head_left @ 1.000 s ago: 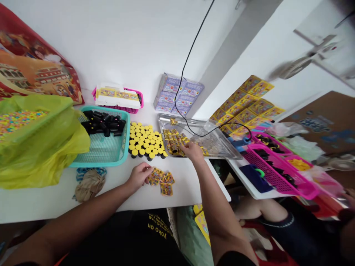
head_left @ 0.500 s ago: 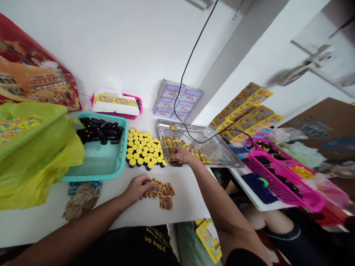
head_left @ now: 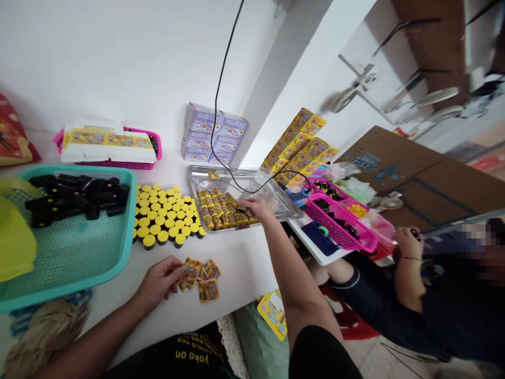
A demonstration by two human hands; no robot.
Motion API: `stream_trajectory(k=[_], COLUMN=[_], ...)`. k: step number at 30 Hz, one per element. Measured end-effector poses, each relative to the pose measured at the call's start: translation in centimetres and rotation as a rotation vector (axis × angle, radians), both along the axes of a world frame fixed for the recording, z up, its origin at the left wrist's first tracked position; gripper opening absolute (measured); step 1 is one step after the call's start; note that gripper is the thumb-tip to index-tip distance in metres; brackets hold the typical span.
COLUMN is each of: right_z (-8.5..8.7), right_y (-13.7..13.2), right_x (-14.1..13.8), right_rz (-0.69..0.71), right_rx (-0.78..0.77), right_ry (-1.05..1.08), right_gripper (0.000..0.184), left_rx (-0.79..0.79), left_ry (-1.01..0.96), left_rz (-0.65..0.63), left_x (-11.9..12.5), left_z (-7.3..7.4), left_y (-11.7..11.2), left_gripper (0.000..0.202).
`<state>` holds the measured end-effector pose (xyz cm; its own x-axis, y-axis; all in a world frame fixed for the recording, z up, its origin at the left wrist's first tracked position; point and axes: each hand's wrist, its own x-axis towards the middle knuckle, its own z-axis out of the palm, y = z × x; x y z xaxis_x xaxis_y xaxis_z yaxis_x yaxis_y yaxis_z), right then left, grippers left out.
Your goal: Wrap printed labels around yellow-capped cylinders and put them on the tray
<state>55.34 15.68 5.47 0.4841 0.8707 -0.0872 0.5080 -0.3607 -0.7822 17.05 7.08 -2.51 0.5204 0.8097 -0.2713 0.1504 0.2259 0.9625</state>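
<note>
Right hand [head_left: 252,206] sits fingers-down among gold-wrapped rolls [head_left: 221,211] on the steel tray [head_left: 193,176] at centre; whether it grips a roll cannot be told. Left hand [head_left: 160,281], lower centre, is loosely curled against small yellow packets [head_left: 199,276], not clenched. Yellow-capped tubes [head_left: 161,213] stand in tight rows, seemingly to stop rolling. Versus the earlier frame, the view has swung right — a co-worker's hand [head_left: 408,242] now shows at right.

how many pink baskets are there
4: a pink basket against the wall under yellow-printed cards, and on the white side table a front pink basket, one behind it, and a small one to its right. More could be hidden.
</note>
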Motion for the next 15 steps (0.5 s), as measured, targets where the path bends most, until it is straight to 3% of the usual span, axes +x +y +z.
stream_trajectory(k=[3,6,15], right_z=[0.5,0.6,-1.1], right_y=[0.6,2.2,8.4], right_x=[3.6,5.4,5.6], right_rz=[-0.104,-0.148,-0.25], right_rx=[0.012,0.014,-0.039], right_ry=[0.017,0.049,0.078], right_gripper=[0.029,0.026,0.031], left_rx=[-0.01,-0.023,-0.111], left_ry=[0.008,0.024,0.02], left_rz=[-0.003,-0.01,-0.018], left_x=[0.0,0.1,0.1], left_z=[-0.1,0.2,0.5], left_y=[0.0,-0.1,-0.2], left_gripper=[0.052,0.053,0.058])
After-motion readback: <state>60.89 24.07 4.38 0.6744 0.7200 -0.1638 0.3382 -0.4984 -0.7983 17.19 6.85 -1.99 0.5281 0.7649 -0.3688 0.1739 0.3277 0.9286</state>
